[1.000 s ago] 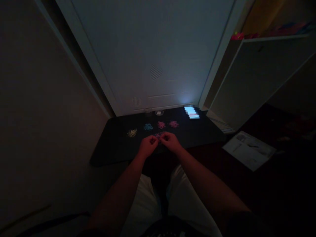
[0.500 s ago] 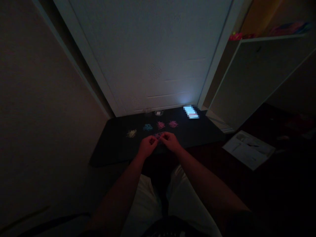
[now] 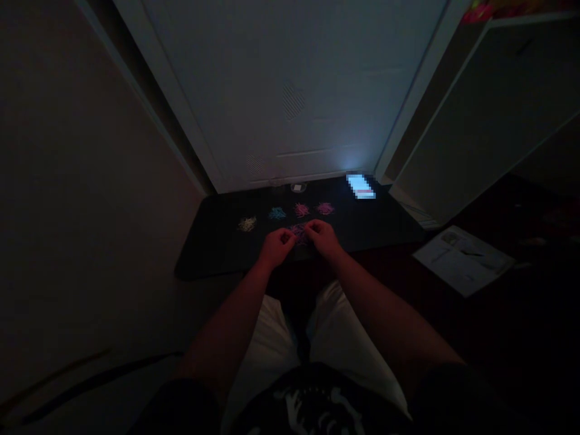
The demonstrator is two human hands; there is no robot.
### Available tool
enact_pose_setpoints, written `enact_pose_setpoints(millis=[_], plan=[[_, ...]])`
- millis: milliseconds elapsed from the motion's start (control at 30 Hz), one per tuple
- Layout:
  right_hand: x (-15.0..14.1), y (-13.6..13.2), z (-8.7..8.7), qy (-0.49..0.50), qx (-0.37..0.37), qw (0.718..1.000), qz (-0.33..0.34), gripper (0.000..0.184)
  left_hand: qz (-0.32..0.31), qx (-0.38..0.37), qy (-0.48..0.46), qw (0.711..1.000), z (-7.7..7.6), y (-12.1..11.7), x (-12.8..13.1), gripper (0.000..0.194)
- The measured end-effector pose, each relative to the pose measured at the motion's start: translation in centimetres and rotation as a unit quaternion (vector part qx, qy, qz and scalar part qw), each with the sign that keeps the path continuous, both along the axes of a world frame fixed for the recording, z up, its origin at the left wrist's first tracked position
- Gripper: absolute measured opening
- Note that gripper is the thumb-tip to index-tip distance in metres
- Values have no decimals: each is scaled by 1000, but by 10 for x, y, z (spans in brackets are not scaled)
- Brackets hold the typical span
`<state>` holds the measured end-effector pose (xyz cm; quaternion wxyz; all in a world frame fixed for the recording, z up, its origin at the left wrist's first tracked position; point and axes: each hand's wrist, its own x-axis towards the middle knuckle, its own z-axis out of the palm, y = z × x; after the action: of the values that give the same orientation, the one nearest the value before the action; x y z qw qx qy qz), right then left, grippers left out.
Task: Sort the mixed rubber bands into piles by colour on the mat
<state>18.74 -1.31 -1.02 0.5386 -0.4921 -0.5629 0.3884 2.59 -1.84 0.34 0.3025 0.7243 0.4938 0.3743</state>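
Observation:
In dim light, my left hand and my right hand are at the near edge of a dark low table. Between them lies a pile of small thin purple pieces. Fingers and thumb are pinched together on each hand; anything they hold is too small and dark to name. Beyond the hands, similar little piles sit in a row: a cream one, a blue one, a pink one and a pink-purple one.
A lit phone lies at the table's back right. A small clear round dish with a white square is at the back, by a white panel. To the right, a pale printed sheet lies lower down. A cabinet stands at right.
The camera view has tilted down, so the table sits higher in the picture. My hands have drawn slightly apart, and more of the purple pile shows between them.

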Motion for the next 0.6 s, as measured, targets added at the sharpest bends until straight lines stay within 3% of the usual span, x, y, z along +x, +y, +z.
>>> enact_pose_setpoints(millis=[133, 367, 600], plan=[[-2, -2, 1, -27, 3, 999, 46, 20, 3, -1, 6, 1000, 2, -1, 0, 19], [-1, -2, 1, -23, 6, 998, 52, 17, -4, 6, 8, 1000, 0, 0, 0, 19], [3, 0, 3, 37, 1, 997, -63, 18, -12, 7, 12, 1000, -3, 3, -1, 22]])
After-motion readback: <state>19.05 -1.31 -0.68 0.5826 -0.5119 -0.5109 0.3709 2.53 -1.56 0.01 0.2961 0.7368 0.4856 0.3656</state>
